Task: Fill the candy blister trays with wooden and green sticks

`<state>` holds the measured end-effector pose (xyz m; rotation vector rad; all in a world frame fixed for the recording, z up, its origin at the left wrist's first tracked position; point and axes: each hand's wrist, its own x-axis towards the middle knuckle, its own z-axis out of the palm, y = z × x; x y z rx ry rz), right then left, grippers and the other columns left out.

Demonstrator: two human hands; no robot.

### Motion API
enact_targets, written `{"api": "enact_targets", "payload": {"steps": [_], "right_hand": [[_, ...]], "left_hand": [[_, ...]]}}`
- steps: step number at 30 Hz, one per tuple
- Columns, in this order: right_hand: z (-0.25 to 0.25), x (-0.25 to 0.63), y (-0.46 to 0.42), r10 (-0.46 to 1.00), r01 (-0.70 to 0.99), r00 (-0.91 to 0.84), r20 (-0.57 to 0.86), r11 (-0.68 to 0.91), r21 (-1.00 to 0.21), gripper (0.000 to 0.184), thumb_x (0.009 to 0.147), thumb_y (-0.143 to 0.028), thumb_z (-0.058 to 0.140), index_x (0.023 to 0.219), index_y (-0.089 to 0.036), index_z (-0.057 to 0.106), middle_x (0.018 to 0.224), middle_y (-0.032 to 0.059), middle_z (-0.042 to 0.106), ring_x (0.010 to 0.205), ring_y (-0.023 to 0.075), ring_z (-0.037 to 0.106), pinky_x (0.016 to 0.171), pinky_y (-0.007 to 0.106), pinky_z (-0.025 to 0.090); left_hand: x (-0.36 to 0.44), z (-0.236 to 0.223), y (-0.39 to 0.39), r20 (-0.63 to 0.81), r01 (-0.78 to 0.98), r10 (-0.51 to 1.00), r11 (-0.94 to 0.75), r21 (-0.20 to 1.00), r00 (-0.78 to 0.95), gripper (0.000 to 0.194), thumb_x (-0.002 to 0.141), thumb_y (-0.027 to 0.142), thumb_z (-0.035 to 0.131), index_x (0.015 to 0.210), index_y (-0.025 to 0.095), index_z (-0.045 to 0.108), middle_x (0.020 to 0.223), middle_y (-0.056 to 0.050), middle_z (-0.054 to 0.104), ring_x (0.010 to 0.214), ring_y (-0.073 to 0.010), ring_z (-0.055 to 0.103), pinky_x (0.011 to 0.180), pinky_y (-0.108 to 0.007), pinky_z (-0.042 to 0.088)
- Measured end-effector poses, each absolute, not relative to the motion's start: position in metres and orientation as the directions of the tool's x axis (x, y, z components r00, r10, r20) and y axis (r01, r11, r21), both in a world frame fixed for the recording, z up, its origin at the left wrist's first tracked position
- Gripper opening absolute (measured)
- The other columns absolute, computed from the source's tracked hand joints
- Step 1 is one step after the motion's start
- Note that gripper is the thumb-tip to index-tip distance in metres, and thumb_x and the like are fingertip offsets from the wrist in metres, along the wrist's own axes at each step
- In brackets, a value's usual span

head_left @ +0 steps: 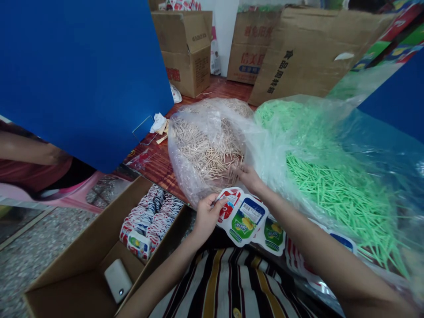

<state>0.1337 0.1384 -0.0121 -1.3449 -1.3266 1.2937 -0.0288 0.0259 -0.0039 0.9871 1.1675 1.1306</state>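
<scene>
My left hand [208, 216], thumb on top, pinches the left edge of a flat printed wrapper [247, 218] with green Sprite and red panels. It lies over my lap. Inside the mouth of a clear plastic bag [180, 176], my right hand [247, 176] has its fingers bent closed on short pale sticks [215, 161]. How many sticks it grips is hidden. More printed wrappers [273, 234] lie beneath my right forearm, partly covered by it.
A clear bag of green sticks [331, 194] spreads at the right. To the left, a cardboard box [69, 247] holds stacked printed packs [150, 216] and a white device [118, 280]. A blue panel [82, 75] stands before another person's arm [29, 145]. Cartons [195, 57] stand behind.
</scene>
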Motion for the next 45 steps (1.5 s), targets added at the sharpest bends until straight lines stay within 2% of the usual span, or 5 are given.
{"api": "enact_targets", "payload": {"steps": [15,20,30,37,45], "right_hand": [[0.035,0.138,0.125,0.935,-0.409,-0.110,-0.337,-0.352,-0.842,0.014,0.089,-0.016,0.040,0.079,-0.019,0.050,0.061,0.0011,0.060,0.064,0.0184,0.065,0.071,0.039,0.057],[0.060,0.134,0.101,0.953,-0.580,-0.246,-0.178,-0.292,-0.761,0.007,0.088,-0.019,0.051,0.081,-0.019,0.054,0.070,-0.0006,0.063,0.071,0.0167,0.067,0.073,0.034,0.057],[0.066,0.132,0.079,0.922,-0.456,-0.384,-0.056,-0.242,-0.856,0.018,0.083,-0.033,0.063,0.093,-0.025,0.051,0.077,-0.0019,0.065,0.085,0.0201,0.068,0.071,0.032,0.055],[0.071,0.145,0.071,0.783,-0.076,-0.587,-0.205,-0.306,-0.949,0.030,0.084,-0.043,0.060,0.102,-0.019,0.059,0.103,0.0056,0.069,0.084,0.0169,0.067,0.071,0.028,0.054],[0.075,0.147,0.066,0.911,-0.103,-0.410,0.043,0.000,-0.995,0.033,0.092,-0.042,0.046,0.123,-0.029,0.049,0.127,0.0050,0.059,0.108,0.0196,0.061,0.093,0.040,0.049]], "left_hand": [[-0.023,-0.011,0.029,-0.180,-0.190,0.981,0.191,0.963,0.076,0.022,0.074,0.035,0.068,0.075,0.013,0.067,0.065,0.001,0.066,0.056,-0.0103,0.055,0.054,-0.021,0.045],[-0.018,-0.009,0.029,-0.224,-0.255,0.970,0.241,0.936,0.096,0.023,0.071,0.035,0.071,0.073,0.013,0.067,0.061,0.001,0.065,0.052,-0.0097,0.055,0.051,-0.020,0.044],[-0.013,-0.009,0.028,-0.273,-0.343,0.953,0.301,0.890,0.128,0.027,0.069,0.038,0.073,0.074,0.012,0.065,0.062,0.000,0.067,0.051,-0.0107,0.057,0.051,-0.022,0.045],[-0.011,-0.003,0.028,-0.282,-0.390,0.951,0.310,0.867,0.130,0.026,0.068,0.036,0.075,0.078,0.013,0.066,0.063,0.000,0.068,0.052,-0.0123,0.060,0.053,-0.024,0.049],[-0.009,-0.005,0.028,-0.274,-0.398,0.951,0.309,0.864,0.143,0.026,0.069,0.034,0.074,0.082,0.013,0.068,0.064,-0.001,0.069,0.051,-0.0125,0.061,0.052,-0.024,0.050]]}}
